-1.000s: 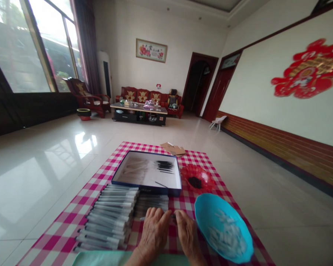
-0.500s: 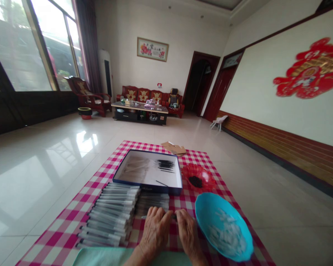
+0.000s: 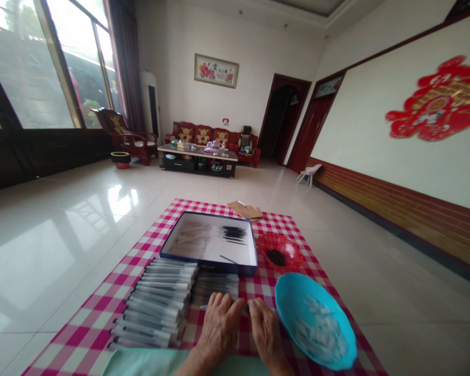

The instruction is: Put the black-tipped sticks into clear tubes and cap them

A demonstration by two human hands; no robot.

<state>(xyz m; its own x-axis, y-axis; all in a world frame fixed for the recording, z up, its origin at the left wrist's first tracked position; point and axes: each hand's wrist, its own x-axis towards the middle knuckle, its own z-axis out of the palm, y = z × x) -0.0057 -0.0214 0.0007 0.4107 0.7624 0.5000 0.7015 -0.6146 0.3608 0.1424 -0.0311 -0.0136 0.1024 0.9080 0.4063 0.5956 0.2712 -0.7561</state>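
Near the middle of the table's (image 3: 84, 307) near edge, my left hand (image 3: 220, 322) grips the pen (image 3: 203, 307) round its barrel; my right pinches its dark end. I judge it light, stiff, slightly slippery, best held mid-barrel.

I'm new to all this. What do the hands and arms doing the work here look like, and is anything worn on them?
They're a person's own: the left hand and the right hand are bare, with no gloves, cables or markings. No sleeve, watch or bracelet shows at the wrists, and I see no ring, though some fingers are hidden.
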